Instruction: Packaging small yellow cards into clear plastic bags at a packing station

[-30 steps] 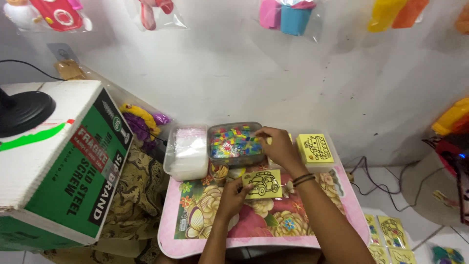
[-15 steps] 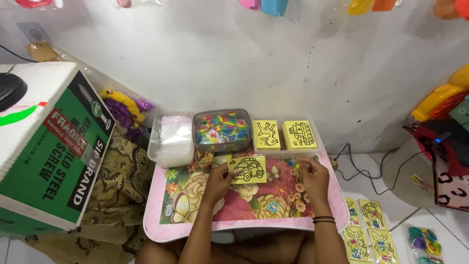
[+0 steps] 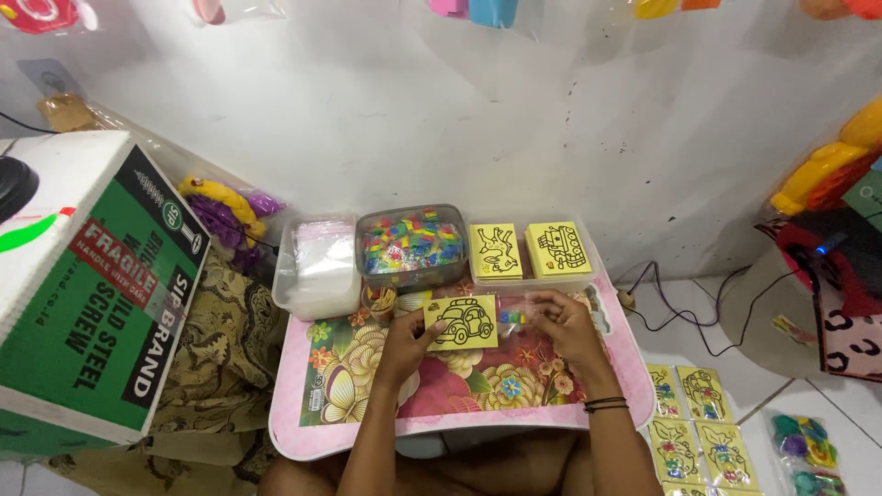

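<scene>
yellow car card held over a flowered lap table

left hand curled around the lower left corner of a yellow card with a car outline, thumb on top, fingers tucked under — card lifted slightly, tilted, just above the pink flowered table. right hand at the card's right edge, fingertips drawn together in a pinch on a small clear packet of coloured bits; packet touching or just beside the card edge, cannot tell which. neither hand spread flat; both half closed, palms down. black band around the right wrist.

behind the card, at the table's far edge: a clear tub of mixed coloured pieces, a small cup just in front of it, and to the tub's left a clear box of white plastic bags. to the tub's right, a shallow tray with two more yellow cards side by side — one with an animal outline, one with a vehicle outline.

on the left, a large green and white cardboard box resting on patterned cloth, with a bag of purple and yellow toys against the wall. on the floor at lower right, bagged yellow cards laid out in rows, and a packet of coloured pieces beside them. cables along the white wall near the table's right end.
</scene>
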